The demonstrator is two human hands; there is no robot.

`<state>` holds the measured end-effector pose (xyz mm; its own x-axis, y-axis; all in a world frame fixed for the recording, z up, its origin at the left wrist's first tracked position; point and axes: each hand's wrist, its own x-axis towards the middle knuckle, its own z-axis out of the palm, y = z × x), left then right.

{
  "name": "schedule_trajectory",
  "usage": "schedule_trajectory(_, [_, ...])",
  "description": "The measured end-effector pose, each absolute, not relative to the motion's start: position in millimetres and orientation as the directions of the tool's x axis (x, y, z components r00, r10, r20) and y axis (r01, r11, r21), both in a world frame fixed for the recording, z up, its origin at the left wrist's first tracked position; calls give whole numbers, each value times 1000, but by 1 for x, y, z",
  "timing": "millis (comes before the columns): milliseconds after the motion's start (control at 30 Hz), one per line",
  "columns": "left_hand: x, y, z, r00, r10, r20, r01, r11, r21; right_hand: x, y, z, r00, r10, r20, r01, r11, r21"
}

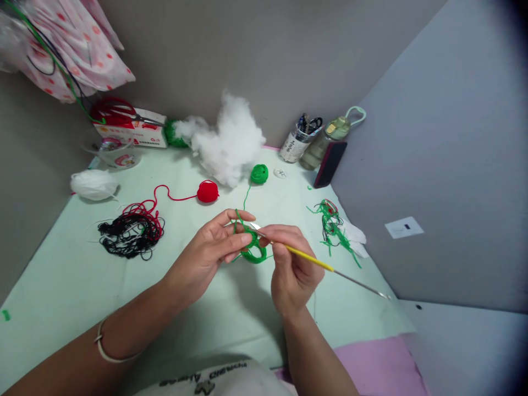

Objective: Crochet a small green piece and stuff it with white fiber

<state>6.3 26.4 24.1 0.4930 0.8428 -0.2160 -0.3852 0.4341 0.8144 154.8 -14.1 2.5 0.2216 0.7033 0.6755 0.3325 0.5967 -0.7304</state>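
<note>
My left hand (218,239) pinches a small ring of green crochet work (254,253), with green yarn looped over its raised fingers. In my right hand (295,264) is a crochet hook (309,256) with a yellow grip and metal ends, held like a pencil. Its tip meets the green work beside my left thumb; the exact stitch is hidden by the fingers. From my left fingers a strand runs up to a green yarn ball (259,174).
Behind lie white stuffing (231,140), a red yarn ball (207,191) and scissors (119,113) on a box. Left are tangled black yarn (127,236) and white yarn (94,184). Right are green scraps (334,225), a phone (330,164), a bottle (319,148) and a pen cup (294,144).
</note>
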Motion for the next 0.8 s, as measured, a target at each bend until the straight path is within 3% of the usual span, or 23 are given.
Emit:
schedule_trajectory(300, [4,28,24,485,849,-207,-375,416,828,155,-12,5,334,794,509,171,480,-861])
schedule_trajectory(800, [6,25,21,515,832,-208,-329,415,848,157,-9,2,254,811,528,164,501,-849])
